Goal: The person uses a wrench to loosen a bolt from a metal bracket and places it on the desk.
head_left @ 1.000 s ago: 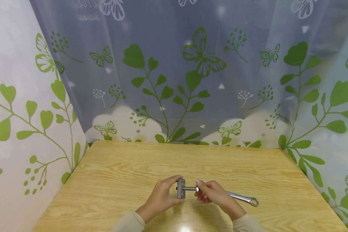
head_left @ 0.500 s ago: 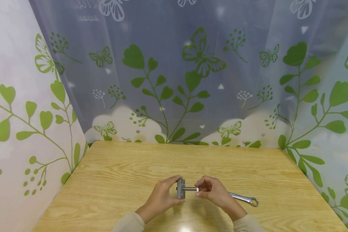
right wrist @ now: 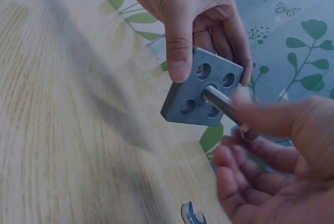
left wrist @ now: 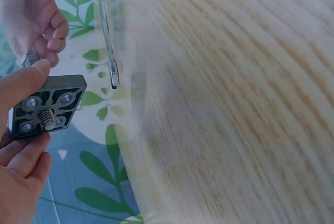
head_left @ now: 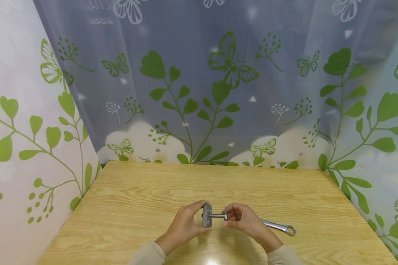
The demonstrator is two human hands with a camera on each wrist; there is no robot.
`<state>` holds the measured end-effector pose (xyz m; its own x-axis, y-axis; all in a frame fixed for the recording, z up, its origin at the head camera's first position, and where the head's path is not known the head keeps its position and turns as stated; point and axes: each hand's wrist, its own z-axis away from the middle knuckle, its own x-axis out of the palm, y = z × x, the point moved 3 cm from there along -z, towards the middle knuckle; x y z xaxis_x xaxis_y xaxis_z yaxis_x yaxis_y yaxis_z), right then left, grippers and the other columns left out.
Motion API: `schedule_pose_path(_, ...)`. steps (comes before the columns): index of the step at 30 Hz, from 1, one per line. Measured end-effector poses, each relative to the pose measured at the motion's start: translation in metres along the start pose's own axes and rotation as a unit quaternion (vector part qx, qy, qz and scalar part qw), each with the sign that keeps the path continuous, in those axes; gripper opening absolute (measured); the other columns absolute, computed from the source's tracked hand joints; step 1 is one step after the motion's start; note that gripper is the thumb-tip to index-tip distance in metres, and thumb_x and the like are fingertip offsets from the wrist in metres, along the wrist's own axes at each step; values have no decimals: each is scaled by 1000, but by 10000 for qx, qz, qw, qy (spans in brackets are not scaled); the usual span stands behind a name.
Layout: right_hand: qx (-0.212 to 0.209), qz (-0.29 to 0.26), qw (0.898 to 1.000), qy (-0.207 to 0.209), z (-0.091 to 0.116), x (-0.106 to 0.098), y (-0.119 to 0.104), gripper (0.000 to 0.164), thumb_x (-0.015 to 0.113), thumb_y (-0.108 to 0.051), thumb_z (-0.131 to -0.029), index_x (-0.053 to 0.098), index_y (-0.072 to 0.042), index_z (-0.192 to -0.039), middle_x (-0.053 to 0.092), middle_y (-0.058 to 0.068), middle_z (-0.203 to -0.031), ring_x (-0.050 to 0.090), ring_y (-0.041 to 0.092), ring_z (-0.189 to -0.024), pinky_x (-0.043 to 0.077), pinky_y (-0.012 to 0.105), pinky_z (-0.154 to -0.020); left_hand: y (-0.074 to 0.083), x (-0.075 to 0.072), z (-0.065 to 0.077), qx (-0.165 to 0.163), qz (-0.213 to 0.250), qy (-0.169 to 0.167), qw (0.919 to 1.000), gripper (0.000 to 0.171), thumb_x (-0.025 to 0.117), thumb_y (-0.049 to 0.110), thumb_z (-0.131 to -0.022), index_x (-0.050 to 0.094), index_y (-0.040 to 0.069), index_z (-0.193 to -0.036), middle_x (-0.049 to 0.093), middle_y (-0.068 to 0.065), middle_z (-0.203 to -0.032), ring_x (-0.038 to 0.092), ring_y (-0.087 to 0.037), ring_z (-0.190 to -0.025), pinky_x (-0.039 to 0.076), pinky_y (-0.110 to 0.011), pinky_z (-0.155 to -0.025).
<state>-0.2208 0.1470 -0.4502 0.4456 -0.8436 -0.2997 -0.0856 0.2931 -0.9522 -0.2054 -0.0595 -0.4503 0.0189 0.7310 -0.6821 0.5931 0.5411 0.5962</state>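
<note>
Head view: a bolt (head_left: 217, 216) runs through a square metal plate (head_left: 207, 216) above the near part of the wooden table (head_left: 185, 184); the left hand (head_left: 184, 225) grips the plate by opposite edges, and the right hand (head_left: 247, 219) pinches the bolt's head. Rightward lies a combination wrench (head_left: 280, 226); wood grain stretches to the far edge.

Left fingers (right wrist: 240, 44) grip plate (right wrist: 194, 89) (grey, square); right fingers (right wrist: 253, 177) at bolt (right wrist: 223, 103).
</note>
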Motion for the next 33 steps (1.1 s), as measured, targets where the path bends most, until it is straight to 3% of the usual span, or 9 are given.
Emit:
schedule_pose_path(5, 477, -169, 9980, -376, 1, 3, 5, 48, 48, -37, -101, 61, 9, -104, 63, 7, -88, 60, 17, -79, 57, 35, -75, 0, 0, 0, -18, -52, 15, 10000, 69, 89, 16, -65, 57, 3, -125, 66, -8, -121, 62, -23, -113, 51, -33, -98)
schedule_pose_path(10, 843, -499, 9947, -305, 0, 4, 10, 66, 34, -50, -102, 64, 7, -89, 63, 2, -73, 60, 11, -65, 56, 28, -63, 0, 0, -1, 0, -100, 35, 9999, 69, 89, 16, -65, 58, 3, -125, 66, -8, -121, 62, -23, -113, 51, -33, -98)
schedule_pose_path(20, 996, -703, 9924, -139, 1, 5, 10, 52, 43, -45, -101, 62, -2, -79, 60, 0, -67, 57, 8, -58, 52, 23, -56, 0, 2, 0, 114, -93, 51, 9999, 69, 89, 12, -64, 58, 1, -124, 66, -9, -120, 63, -25, -112, 52, -34, -97)
schedule_pose_path(28, 814, -666, 9943, -166, 2, 3, 5, 43, 53, -37, -99, 64, 3, -87, 63, 0, -72, 59, 11, -64, 55, 26, -62, 0, 1, 0, -42, -76, 0, 10000, 69, 89, 14, -65, 58, 3, -125, 66, -8, -121, 62, -24, -113, 51, -33, -98)
schedule_pose_path(33, 542, -543, 9970, -38, 2, 1, 3, 29, 61, -26, -95, 61, 4, -94, 64, 2, -78, 60, 14, -71, 57, 33, -69, 0, 1, 0, 45, -111, 58, 9999, 69, 90, 13, -63, 59, 2, -123, 66, -9, -119, 63, -25, -111, 52, -34, -96)
